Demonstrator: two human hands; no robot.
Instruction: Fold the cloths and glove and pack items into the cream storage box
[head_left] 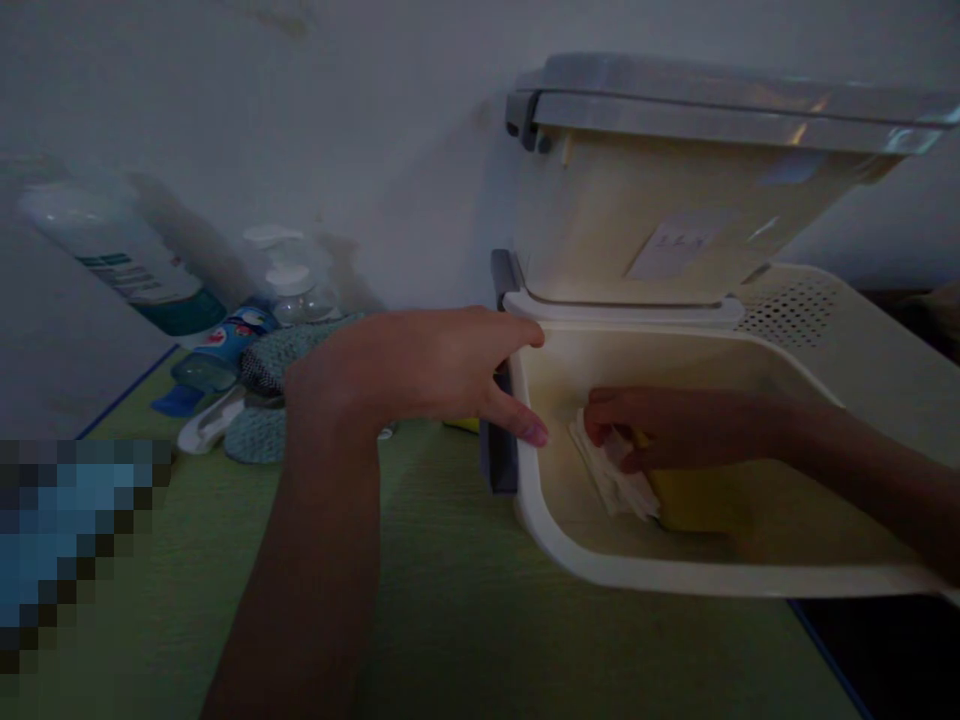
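A white plastic storage bin (540, 500) stands on the green table with its lid raised at the back. My left hand (427, 365) grips the bin's left rim, thumb and forefinger reaching over the edge beside a grey latch (499, 455). Inside, my right hand (637, 425) is closed on a folded white cloth (611, 470), which is pressed against the inner wall near the bottom left. A yellow patch (705, 500) shows on the bin's floor under that hand; I cannot tell what it is. The fingertips of my right hand are partly hidden.
The clear lid (720, 110) leans near the wall. Left of the bin are a large bottle (127, 255), a pump bottle (289, 280), a small blue-capped bottle (217, 350) and a teal knitted item (255, 430). A perforated white container (862, 320) sits behind right.
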